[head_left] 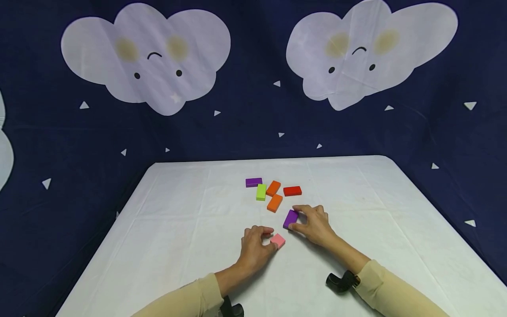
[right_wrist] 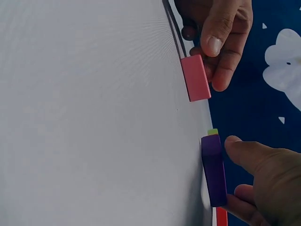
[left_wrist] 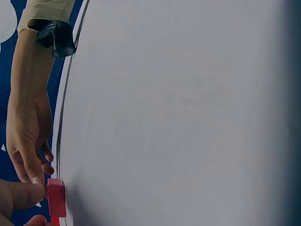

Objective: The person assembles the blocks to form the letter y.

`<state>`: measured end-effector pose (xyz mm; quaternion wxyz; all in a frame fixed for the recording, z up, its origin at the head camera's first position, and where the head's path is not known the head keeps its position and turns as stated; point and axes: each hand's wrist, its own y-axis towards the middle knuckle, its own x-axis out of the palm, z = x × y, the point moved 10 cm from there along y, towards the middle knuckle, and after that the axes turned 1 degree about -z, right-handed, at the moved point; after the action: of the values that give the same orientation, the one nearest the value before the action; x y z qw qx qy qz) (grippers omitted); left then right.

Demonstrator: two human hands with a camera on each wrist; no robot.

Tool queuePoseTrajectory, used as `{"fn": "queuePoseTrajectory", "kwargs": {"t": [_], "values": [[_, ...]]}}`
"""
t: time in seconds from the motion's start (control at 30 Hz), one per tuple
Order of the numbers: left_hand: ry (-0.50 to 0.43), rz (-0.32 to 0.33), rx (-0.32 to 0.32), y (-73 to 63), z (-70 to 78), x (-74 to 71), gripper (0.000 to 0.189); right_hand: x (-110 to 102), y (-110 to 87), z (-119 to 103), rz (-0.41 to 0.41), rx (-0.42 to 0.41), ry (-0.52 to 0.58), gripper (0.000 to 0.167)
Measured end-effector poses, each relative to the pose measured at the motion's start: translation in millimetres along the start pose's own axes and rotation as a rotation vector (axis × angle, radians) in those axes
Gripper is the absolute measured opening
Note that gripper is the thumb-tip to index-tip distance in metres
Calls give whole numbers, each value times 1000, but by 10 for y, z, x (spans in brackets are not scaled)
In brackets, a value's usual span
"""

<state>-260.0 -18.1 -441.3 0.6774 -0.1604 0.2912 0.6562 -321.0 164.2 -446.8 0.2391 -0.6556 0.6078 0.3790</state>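
Observation:
My left hand (head_left: 255, 248) holds a pink block (head_left: 277, 241) by its left end, near the middle of the table. The thumb lies at its near side and the other fingers bend at its far side. Just to the right, my right hand (head_left: 314, 224) has its thumb and index finger at the two ends of a purple block (head_left: 291, 219). In the right wrist view, the purple block (right_wrist: 214, 170) stands close to the right thumb, and the pink block (right_wrist: 195, 78) juts out from the left fingers. The left wrist view shows the pink block (left_wrist: 57, 197) beside the left thumb.
Beyond the hands lie a second purple block (head_left: 253, 182), a lime green block (head_left: 261, 192), a red block (head_left: 292, 191) and two orange blocks (head_left: 273, 188). A white cloth covers the table (head_left: 178, 246). Behind it hangs a dark blue cloud-print curtain (head_left: 253, 127).

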Motion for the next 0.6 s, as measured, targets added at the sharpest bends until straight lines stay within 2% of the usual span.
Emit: {"fn": "queuePoseTrajectory", "kwargs": {"t": [0.13, 0.4, 0.6], "values": [[-7, -22, 25, 34, 6, -12, 32, -26, 20, -4, -15, -21, 11, 55], [-63, -147, 48, 94, 5, 34, 33, -39, 72, 15, -59, -81, 38, 46], [-79, -203, 62, 128, -28, 54, 31, -25, 139, 58, -112, -129, 74, 46]]}}
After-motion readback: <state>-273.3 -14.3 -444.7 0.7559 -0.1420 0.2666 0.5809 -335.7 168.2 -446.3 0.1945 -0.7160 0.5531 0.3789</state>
